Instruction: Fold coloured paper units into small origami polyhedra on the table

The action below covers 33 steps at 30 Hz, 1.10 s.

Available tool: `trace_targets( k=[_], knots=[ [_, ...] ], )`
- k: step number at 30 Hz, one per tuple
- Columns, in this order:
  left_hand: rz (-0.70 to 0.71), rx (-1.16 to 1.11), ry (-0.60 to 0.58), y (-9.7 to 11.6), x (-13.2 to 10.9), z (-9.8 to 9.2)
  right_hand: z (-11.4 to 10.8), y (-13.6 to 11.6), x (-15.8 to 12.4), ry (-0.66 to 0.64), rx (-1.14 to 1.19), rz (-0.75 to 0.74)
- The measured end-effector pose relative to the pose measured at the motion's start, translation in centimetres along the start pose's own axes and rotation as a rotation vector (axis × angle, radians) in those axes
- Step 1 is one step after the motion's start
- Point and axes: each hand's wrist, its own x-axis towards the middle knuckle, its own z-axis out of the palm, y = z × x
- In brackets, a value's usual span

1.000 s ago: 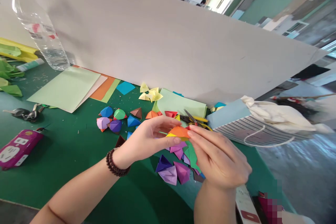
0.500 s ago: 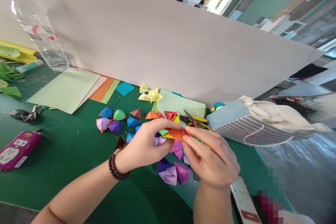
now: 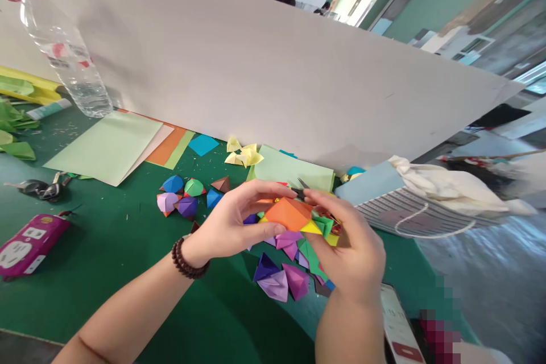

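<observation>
My left hand and my right hand both grip a many-coloured folded paper ball just above the green table. Its orange face points up, with yellow, green and purple units below. A dark bead bracelet circles my left wrist. Purple folded units lie under my hands. More folded units, blue, green, purple and brown, lie to the left.
A white board stands along the back. A water bottle, flat coloured sheets, keys and a purple power strip are at left. Yellow scraps lie at the back; a striped bag and phone sit at right.
Both hands have turned the paper ball, so its orange face now shows broad and upward. My right hand has shifted slightly right and lower around it.
</observation>
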Motion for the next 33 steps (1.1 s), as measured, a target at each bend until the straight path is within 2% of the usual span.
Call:
trace_targets(
  k=[2,5,9,11,15,18,21,26,30,33],
  knots=[
    [0.01,0.014,-0.039,-0.1,0.0,0.1,0.0,-0.3,0.0,-0.011,0.025,-0.021],
    [0.041,0.099,-0.075,-0.1,0.0,0.2,0.0,-0.6,0.1,0.06,-0.064,-0.109],
    [0.113,0.364,-0.078,0.2,0.1,0.4,0.1,-0.4,0.4,0.081,-0.24,-0.213],
    [0.162,0.527,-0.032,0.2,0.1,0.6,0.1,-0.4,0.5,0.056,-0.291,-0.232],
    [0.285,0.814,0.146,-0.9,-0.2,1.0,0.3,-0.6,0.6,0.03,-0.344,-0.263],
    [0.375,0.919,0.221,-1.7,-0.4,1.4,0.6,-0.8,0.6,0.026,-0.354,-0.272],
    [0.406,0.952,0.261,-2.1,-0.5,1.6,0.8,-0.9,0.6,0.027,-0.349,-0.277],
    [0.307,0.832,0.345,-1.9,-0.4,1.5,0.9,-1.1,0.7,0.006,-0.242,-0.241],
    [0.09,0.671,0.383,-1.6,-0.1,1.3,1.0,-1.2,0.7,-0.086,-0.219,-0.141],
    [-0.084,0.539,0.394,-1.7,0.1,1.2,1.1,-1.2,0.5,-0.073,-0.231,-0.072]
  ],
)
